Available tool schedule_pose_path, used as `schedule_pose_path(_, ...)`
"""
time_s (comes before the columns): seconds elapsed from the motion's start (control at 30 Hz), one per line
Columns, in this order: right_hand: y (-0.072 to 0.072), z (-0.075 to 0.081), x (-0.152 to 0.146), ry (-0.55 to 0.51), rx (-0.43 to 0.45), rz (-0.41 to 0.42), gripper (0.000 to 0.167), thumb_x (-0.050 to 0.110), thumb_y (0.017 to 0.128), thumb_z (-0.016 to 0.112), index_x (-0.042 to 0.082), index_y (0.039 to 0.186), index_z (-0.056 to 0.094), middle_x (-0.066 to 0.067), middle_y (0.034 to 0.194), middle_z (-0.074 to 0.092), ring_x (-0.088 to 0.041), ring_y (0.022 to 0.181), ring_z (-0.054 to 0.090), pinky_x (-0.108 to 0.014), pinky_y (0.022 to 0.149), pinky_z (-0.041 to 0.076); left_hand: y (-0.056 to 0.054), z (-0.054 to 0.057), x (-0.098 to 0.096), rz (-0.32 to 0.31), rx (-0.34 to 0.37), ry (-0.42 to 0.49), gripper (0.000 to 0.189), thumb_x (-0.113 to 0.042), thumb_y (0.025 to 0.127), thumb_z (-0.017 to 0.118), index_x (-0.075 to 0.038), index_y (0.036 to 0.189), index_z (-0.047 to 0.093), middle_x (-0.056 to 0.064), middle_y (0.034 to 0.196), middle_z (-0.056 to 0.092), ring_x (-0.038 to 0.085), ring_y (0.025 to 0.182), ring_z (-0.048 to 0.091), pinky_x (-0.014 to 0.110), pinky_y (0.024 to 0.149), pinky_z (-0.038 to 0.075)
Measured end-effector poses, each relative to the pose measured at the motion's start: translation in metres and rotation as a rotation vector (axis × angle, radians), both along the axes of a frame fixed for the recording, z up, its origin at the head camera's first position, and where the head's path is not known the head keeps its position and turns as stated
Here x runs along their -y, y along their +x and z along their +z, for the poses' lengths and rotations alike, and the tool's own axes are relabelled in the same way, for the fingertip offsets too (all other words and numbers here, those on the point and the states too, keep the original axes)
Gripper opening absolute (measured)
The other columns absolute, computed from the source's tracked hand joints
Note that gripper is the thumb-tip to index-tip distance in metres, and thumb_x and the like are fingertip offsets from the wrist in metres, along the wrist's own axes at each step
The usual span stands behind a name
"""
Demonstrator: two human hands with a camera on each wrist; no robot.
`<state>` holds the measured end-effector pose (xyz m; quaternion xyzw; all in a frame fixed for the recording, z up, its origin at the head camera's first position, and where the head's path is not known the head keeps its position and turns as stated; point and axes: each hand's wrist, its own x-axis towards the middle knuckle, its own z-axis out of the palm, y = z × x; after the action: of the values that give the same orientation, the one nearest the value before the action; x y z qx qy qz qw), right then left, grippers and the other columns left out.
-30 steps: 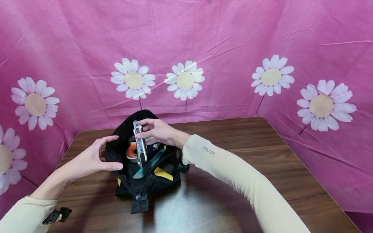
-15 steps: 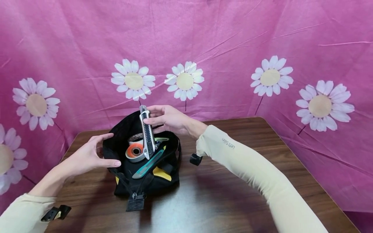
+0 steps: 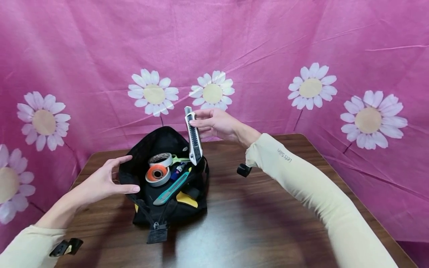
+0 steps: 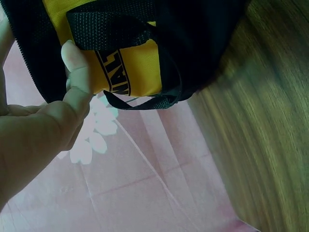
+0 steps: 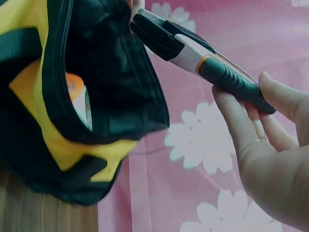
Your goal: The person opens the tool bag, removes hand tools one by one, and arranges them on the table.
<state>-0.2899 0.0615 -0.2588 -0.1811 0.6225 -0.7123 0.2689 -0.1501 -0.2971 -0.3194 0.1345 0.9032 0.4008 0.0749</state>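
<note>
My right hand (image 3: 218, 124) pinches a silver-and-black utility knife (image 3: 193, 137) near its upper end, thumb on one side and fingers on the other. It stands nearly upright beside the right rim of a black-and-yellow tool bag (image 3: 157, 139). In the right wrist view, the knife (image 5: 203, 60) slants, its black end toward the bag's mouth. My left hand (image 3: 107, 182) holds the bag's left rim between thumb and fingers. Inside the open bag lie a teal cutter (image 3: 171, 188), an orange-cored tape roll (image 3: 157, 175), another tape roll (image 3: 161, 159), a blue tube-like item (image 3: 178, 170) and green-handled scissors (image 3: 179, 160).
The bag stands on a brown wooden table (image 3: 268, 208), left of the middle. A zip tab (image 3: 156, 234) hangs over its front. Behind the table hangs a pink cloth (image 3: 254, 44) with white daisies. Small black wrist cameras show below both sleeves.
My right hand has lifted the utility knife up and to the right, out of the bag's mouth, uncovering the tape rolls and scissors. The left hand has stayed at the left rim.
</note>
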Motion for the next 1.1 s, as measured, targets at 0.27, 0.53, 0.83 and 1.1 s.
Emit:
schedule_pose_path(0.27,-0.017,-0.010,-0.026,0.029,0.003,-0.089,0.046,0.000,0.100,0.061,-0.002,0.144,0.050,-0.014,0.115,0.067,-0.024,0.095,0.070,-0.045,0.090,0.055,0.001,0.000,0.000,0.008,0.026,0.019,0.096,-0.028,0.087,0.083,-0.003,0.159,0.024,0.028,0.147,0.023,0.042,0.125,0.053,0.026,0.080,0.054)
schedule_pose_path(0.53,-0.030,-0.029,-0.047,0.054,0.055,-0.170,0.049,0.001,0.100,0.061,-0.002,0.147,0.048,-0.009,0.111,0.070,-0.021,0.093,0.071,-0.045,0.094,0.054,0.001,0.000,0.000,0.012,0.034,0.021,0.095,-0.028,0.087,0.083,-0.004,0.158,0.025,0.028,0.147,0.024,0.041,0.123,0.054,0.027,0.080,0.054)
schedule_pose_path(0.83,-0.041,-0.068,-0.066,0.056,0.081,-0.216,0.052,0.003,0.100,0.063,0.000,0.148,0.046,-0.009,0.114,0.069,-0.022,0.098,0.070,-0.047,0.100,0.049,0.000,-0.003,0.002,0.002,0.063,0.070,0.094,-0.025,0.088,0.082,-0.007,0.159,0.023,0.027,0.145,0.032,0.025,0.107,0.063,0.029,0.079,0.054)
schedule_pose_path(1.1,-0.044,-0.101,-0.069,0.062,0.128,-0.225,0.050,0.000,0.100,0.062,-0.001,0.147,0.046,-0.004,0.105,0.073,-0.018,0.092,0.071,-0.043,0.093,0.054,0.002,-0.005,0.003,-0.007,0.074,0.127,0.093,-0.020,0.089,0.081,-0.007,0.159,0.022,0.028,0.141,0.043,0.021,0.104,0.067,0.030,0.080,0.055)
